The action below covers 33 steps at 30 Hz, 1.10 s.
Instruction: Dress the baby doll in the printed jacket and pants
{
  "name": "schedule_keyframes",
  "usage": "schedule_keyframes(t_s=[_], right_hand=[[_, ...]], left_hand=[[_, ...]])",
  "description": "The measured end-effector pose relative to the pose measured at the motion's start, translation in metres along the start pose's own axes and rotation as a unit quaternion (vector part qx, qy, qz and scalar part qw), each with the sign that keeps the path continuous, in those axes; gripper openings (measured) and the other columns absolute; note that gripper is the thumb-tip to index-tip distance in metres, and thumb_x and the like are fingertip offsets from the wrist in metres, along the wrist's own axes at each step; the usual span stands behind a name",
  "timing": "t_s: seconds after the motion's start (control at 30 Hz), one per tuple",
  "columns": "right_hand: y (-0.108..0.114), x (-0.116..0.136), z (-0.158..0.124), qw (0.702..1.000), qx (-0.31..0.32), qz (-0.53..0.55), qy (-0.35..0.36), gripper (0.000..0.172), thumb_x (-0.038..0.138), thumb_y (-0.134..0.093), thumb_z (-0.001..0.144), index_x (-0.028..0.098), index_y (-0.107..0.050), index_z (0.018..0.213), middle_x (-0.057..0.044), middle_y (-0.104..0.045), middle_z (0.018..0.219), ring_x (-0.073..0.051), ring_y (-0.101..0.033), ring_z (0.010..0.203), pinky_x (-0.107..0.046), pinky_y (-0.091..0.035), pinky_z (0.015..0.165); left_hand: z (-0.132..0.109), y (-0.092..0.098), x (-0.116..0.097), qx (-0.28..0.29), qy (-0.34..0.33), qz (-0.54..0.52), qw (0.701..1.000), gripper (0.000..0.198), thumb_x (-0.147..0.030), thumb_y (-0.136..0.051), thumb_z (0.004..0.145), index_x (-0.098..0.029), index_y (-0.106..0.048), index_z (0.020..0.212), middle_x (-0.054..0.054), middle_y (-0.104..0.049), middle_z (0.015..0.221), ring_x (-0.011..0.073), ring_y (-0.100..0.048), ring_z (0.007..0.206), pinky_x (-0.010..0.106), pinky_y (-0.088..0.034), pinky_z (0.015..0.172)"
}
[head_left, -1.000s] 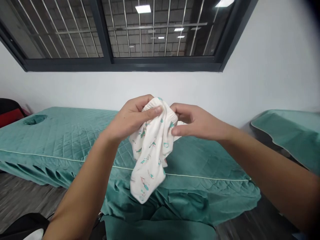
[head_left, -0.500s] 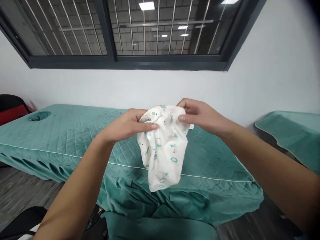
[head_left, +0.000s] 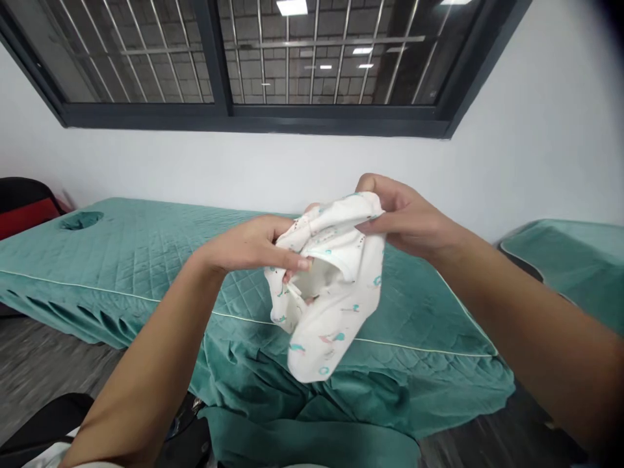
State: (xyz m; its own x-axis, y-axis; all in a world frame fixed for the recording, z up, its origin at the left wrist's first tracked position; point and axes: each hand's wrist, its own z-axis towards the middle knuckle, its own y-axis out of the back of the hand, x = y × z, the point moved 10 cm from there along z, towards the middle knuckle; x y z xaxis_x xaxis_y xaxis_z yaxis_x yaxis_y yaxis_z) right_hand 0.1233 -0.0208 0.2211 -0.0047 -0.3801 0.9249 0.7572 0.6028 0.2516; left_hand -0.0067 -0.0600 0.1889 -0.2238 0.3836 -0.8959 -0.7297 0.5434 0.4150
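Note:
Small white baby underpants with teal and pink prints hang between my hands above the green bed. A round-edged opening in the cloth faces me, and its pale inside shows. My left hand is closed on the left edge, thumb on top; some of its fingertips show through the opening. At the upper right corner, my right hand pinches the gathered edge between thumb and fingers. Part of the right fingers is hidden behind the cloth.
The quilted green massage bed has a face hole at its left end. Behind it are a white wall and a barred window. A red and black chair stands far left; another green-covered surface is at right.
The underpants have been turned and tilted, so the opening now faces me. My right hand has risen slightly and moved right; my left thumb has shifted slightly lower.

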Motion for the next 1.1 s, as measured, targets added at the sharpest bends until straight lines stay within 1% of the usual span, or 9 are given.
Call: schedule_keyframes(t_s=[0.13, 0.23, 0.33, 0.47, 0.57, 0.73, 0.8, 0.87, 1.1], right_hand=[[-0.009, -0.020, -0.004, 0.996, 0.064, -0.041, -0.046, 0.036, 0.038, -0.086, 0.071, 0.020, -0.065, 0.094, 0.000, -0.066, 0.082, -0.014, -0.061, 0.068, -0.025, -0.047, 0.056], [-0.022, -0.030, -0.005, 0.990, 0.086, -0.091, -0.068, 0.030, 0.040, -0.084, 0.074, 0.018, -0.070, 0.087, -0.002, -0.069, 0.085, -0.016, -0.064, 0.075, -0.026, -0.050, 0.062], [-0.021, -0.027, 0.000, 0.998, 0.011, -0.048, -0.046, 0.028, 0.045, -0.079, 0.080, 0.019, -0.070, 0.086, -0.003, -0.070, 0.085, -0.017, -0.065, 0.077, -0.028, -0.052, 0.065], [-0.006, -0.032, 0.001, 0.989, -0.129, 0.077, -0.010, 0.033, 0.052, -0.079, 0.079, 0.022, -0.065, 0.084, -0.002, -0.069, 0.077, -0.017, -0.064, 0.071, -0.028, -0.053, 0.062], [-0.004, -0.053, -0.001, 0.981, -0.146, 0.128, -0.030, 0.038, 0.057, -0.078, 0.078, 0.022, -0.063, 0.084, -0.002, -0.068, 0.076, -0.017, -0.064, 0.069, -0.028, -0.053, 0.060], [-0.029, -0.097, -0.012, 0.978, 0.013, 0.136, -0.157, 0.039, 0.054, -0.083, 0.074, 0.020, -0.070, 0.089, -0.004, -0.070, 0.075, -0.016, -0.064, 0.063, -0.025, -0.050, 0.051], [-0.041, -0.108, -0.019, 0.970, 0.096, 0.111, -0.195, 0.035, 0.045, -0.087, 0.072, 0.019, -0.073, 0.090, -0.005, -0.074, 0.083, -0.018, -0.067, 0.069, -0.026, -0.053, 0.055], [-0.043, -0.114, -0.023, 0.966, 0.125, 0.084, -0.209, 0.031, 0.039, -0.087, 0.072, 0.018, -0.074, 0.090, -0.007, -0.076, 0.090, -0.020, -0.070, 0.076, -0.028, -0.057, 0.061], [0.008, -0.107, -0.011, 0.972, -0.114, 0.169, -0.113, 0.015, 0.025, -0.077, 0.077, 0.017, -0.072, 0.089, -0.004, -0.074, 0.086, -0.016, -0.068, 0.075, -0.025, -0.056, 0.064]], left_hand=[[0.004, 0.014, -0.008, -0.120, -0.058, -0.038, 0.990, 0.033, -0.045, -0.075, 0.081, -0.019, -0.064, 0.064, -0.001, -0.053, 0.052, 0.0116, -0.048, 0.050, 0.025, -0.040, 0.049], [0.009, 0.011, -0.007, -0.165, -0.064, -0.073, 0.982, 0.026, -0.042, -0.077, 0.080, -0.020, -0.064, 0.073, -0.003, -0.049, 0.052, 0.0092, -0.042, 0.045, 0.024, -0.033, 0.045], [0.016, 0.000, 0.003, -0.163, -0.045, -0.100, 0.981, 0.023, -0.043, -0.073, 0.084, -0.021, -0.065, 0.082, -0.003, -0.052, 0.056, 0.0082, -0.042, 0.044, 0.024, -0.032, 0.043], [0.027, -0.024, 0.023, -0.098, -0.016, -0.092, 0.991, 0.025, -0.042, -0.079, 0.080, -0.020, -0.069, 0.087, 0.003, -0.066, 0.071, 0.0139, -0.059, 0.060, 0.026, -0.045, 0.053], [0.033, -0.032, 0.044, -0.089, -0.002, -0.164, 0.982, 0.031, -0.041, -0.081, 0.078, -0.019, -0.072, 0.097, 0.007, -0.074, 0.092, 0.0196, -0.068, 0.082, 0.029, -0.053, 0.069], [0.042, -0.026, 0.072, -0.155, -0.005, -0.318, 0.935, 0.038, -0.035, -0.084, 0.075, -0.016, -0.070, 0.104, 0.008, -0.075, 0.099, 0.0198, -0.071, 0.089, 0.029, -0.055, 0.078], [0.043, -0.029, 0.083, -0.160, 0.022, -0.344, 0.925, 0.036, -0.033, -0.086, 0.072, -0.014, -0.070, 0.100, 0.008, -0.075, 0.093, 0.0192, -0.071, 0.082, 0.029, -0.056, 0.074], [0.042, -0.036, 0.092, -0.148, 0.053, -0.366, 0.917, 0.036, -0.032, -0.086, 0.072, -0.013, -0.070, 0.099, 0.008, -0.076, 0.091, 0.0200, -0.072, 0.079, 0.031, -0.057, 0.073], [0.030, -0.059, 0.110, -0.033, 0.098, -0.411, 0.906, 0.052, -0.048, -0.076, 0.082, -0.012, -0.065, 0.118, 0.017, -0.078, 0.090, 0.0299, -0.076, 0.079, 0.042, -0.062, 0.071]])
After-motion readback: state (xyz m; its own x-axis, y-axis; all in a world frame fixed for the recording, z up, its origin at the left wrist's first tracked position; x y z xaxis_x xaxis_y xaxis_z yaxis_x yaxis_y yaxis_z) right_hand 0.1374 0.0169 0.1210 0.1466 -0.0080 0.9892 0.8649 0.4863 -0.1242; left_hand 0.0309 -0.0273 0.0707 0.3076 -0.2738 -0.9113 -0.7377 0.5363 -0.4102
